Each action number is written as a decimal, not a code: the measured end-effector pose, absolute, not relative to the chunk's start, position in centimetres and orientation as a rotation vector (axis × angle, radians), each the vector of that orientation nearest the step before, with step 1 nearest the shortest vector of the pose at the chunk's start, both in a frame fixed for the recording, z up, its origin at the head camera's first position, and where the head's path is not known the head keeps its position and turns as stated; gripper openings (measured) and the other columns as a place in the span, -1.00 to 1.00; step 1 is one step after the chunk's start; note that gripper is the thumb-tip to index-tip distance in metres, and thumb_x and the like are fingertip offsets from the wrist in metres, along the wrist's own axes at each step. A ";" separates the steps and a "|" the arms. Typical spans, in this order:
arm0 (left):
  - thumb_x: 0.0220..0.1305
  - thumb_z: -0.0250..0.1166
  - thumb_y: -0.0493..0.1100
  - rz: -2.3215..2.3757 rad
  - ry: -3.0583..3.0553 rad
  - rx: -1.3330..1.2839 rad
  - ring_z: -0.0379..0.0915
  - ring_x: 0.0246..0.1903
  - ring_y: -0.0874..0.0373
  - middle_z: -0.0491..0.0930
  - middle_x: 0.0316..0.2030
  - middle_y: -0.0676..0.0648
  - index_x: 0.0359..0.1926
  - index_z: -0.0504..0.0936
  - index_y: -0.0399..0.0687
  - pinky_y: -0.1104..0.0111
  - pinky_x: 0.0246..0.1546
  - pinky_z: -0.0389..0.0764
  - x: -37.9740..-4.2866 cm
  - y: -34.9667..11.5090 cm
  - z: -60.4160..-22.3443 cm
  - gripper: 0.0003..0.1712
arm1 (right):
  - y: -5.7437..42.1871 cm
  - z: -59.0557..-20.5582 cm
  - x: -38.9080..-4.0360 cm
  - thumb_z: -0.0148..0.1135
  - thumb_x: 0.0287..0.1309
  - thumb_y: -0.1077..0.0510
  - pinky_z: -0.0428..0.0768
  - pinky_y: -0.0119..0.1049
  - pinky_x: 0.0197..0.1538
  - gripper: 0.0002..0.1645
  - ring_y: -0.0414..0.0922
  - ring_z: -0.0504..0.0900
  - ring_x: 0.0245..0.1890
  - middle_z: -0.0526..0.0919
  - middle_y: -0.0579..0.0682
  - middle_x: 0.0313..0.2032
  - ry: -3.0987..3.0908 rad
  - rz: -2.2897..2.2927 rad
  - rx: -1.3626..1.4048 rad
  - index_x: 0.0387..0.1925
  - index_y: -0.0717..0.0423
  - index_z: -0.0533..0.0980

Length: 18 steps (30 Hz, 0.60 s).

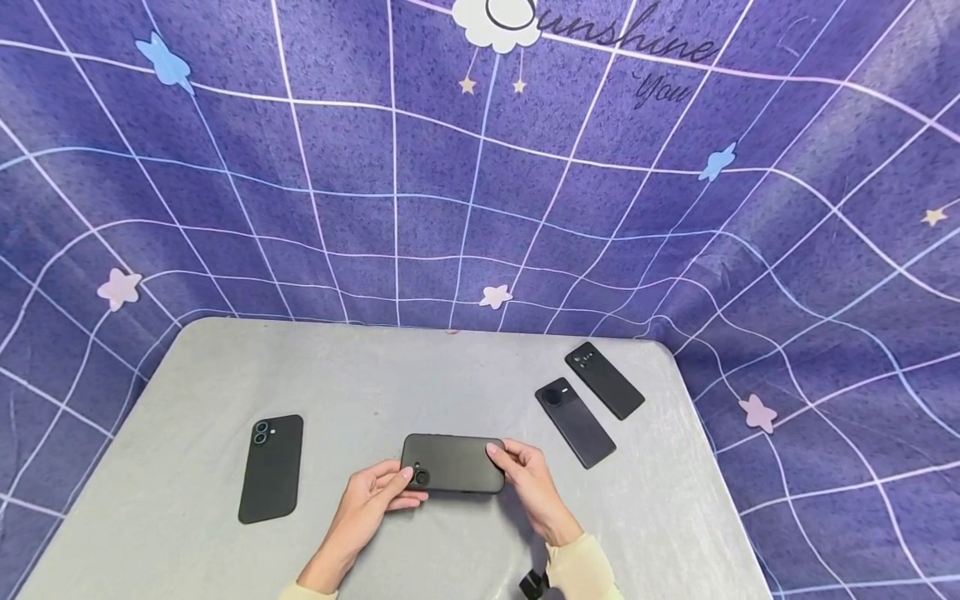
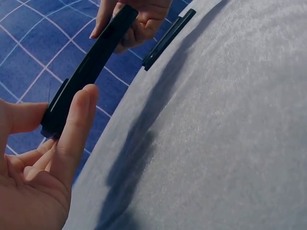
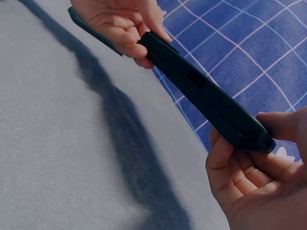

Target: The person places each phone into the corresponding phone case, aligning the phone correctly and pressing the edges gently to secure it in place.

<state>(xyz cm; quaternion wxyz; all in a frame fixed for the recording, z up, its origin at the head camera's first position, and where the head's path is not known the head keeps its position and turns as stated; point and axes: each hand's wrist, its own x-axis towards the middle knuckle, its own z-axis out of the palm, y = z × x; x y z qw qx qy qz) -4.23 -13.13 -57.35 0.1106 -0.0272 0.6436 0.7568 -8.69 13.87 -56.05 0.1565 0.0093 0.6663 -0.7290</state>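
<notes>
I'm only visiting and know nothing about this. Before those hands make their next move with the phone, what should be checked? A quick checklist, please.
1. Left hand grips the dark, rectangular, matte phone at its camera end: ok, thumb on top.
2. Right hand grips the opposite end: ok, thumb on top.
3. Held phone is off the grey, cloth-covered table: ok, both wrist views show it raised.
4. Black, rectangular phone with two camera rings, on the left, is apart from the hands: ok.
5. Dark, rectangular phone with a large round camera, on the right, is apart from the hands: ok.
6. Held phone's underside is unmarked: cannot tell, no view shows it plainly.
</notes>
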 end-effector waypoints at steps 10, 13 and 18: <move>0.61 0.25 -0.22 2.245 1.888 -0.135 0.82 -0.18 -0.18 0.74 -0.07 -0.45 0.26 0.43 -0.67 0.21 -0.04 0.80 -4.3 -13.0 -57.2 -0.49 | 14.1 -55.9 -8.6 0.26 0.55 0.10 0.60 -0.36 0.00 -0.70 -0.22 0.72 -0.21 0.80 -0.11 -0.26 1.832 -2.092 0.007 0.01 0.30 0.66; 0.61 0.25 -0.21 2.250 1.882 -0.128 0.83 -0.18 -0.16 0.73 -0.06 -0.46 0.25 0.44 -0.68 0.21 -0.04 0.79 -4.4 -13.0 -57.1 -0.48 | 14.2 -55.9 -8.7 0.25 0.56 0.10 0.61 -0.36 0.04 -0.69 -0.22 0.73 -0.19 0.80 -0.11 -0.24 1.808 -2.095 -0.010 0.03 0.30 0.65; 0.63 0.23 -0.21 2.257 1.856 -0.099 0.83 -0.16 -0.09 0.71 0.00 -0.48 0.24 0.43 -0.69 0.21 -0.02 0.79 -4.4 -13.2 -56.9 -0.49 | 14.4 -55.8 -8.7 0.25 0.57 0.09 0.62 -0.34 0.11 -0.63 -0.20 0.75 -0.12 0.81 -0.08 -0.18 1.768 -2.102 -0.041 0.10 0.34 0.63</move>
